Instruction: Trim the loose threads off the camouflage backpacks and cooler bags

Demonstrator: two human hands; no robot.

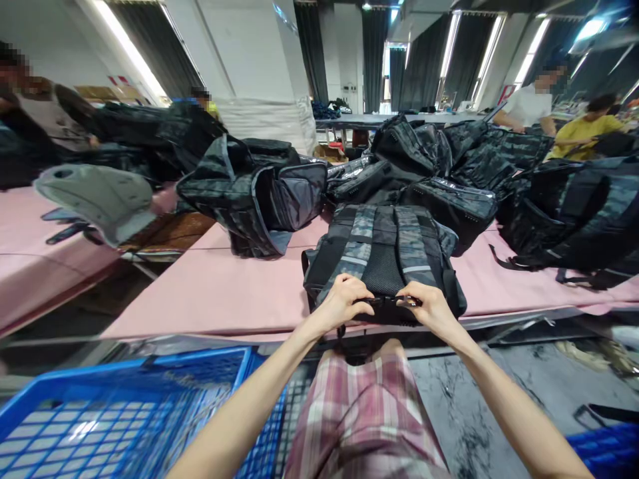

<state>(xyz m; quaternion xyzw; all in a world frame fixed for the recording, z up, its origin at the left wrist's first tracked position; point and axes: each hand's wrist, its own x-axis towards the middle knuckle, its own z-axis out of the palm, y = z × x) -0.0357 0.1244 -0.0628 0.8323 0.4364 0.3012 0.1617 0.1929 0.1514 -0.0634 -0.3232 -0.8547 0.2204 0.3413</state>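
A dark camouflage backpack (384, 256) lies on the pink-covered table in front of me, its shoulder straps and mesh back panel facing up. My left hand (347, 297) is closed at the backpack's near edge, pinching a thin black strap-like piece (370, 301). Opposite it, a short way to the right, my right hand (425, 301) is closed on a small dark piece with a shiny spot (410, 301); its kind is too small to make out. Both hands touch the backpack's near end, and the fingertips point toward each other.
Another backpack (254, 199) stands unzipped at the left. Several more bags (414, 159) pile up behind, with a large backpack (579, 213) at right. A blue crate (140, 406) sits below the pink table (200, 286). A grey chair (100, 193) and co-workers are farther off.
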